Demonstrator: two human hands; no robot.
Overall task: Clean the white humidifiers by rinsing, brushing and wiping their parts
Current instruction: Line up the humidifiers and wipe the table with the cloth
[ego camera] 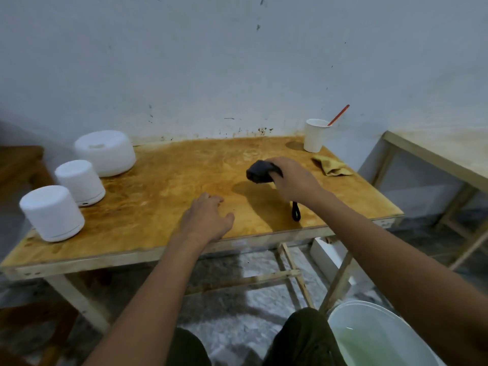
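at the far left, a tall white cylindrical plastic humidifier (52, 213) is standing upright near the front corner of a stained brown plywood table (163, 178). just behind it a second tall white humidifier (80, 182) is standing upright, apart from the first. behind that, a wider, squat white humidifier (105, 152) is sitting close to the pale wall. both hands are well apart from all three.

toward the middle, the left hand (207, 217) is resting palm down on the tabletop near the front edge, its fingers loosely spread and holding nothing. to its right, the right hand (293, 178) is hovering above the table with its fingers curled tight round a dark bunched object (260, 171); whether it is cloth or a soft case is not showing clearly. a black looped strap (296, 211) is hanging below the right wrist.

further right, a crumpled yellow cloth (331, 166) is lying near the table's right edge. behind it a white paper cup (314, 135) is standing upright with a thin red stick (338, 115) leaning out of it. at the lower right, a white plastic bucket (348, 317) is holding pale greenish water on the floor. a second light wooden table (449, 151) is standing at the far right.
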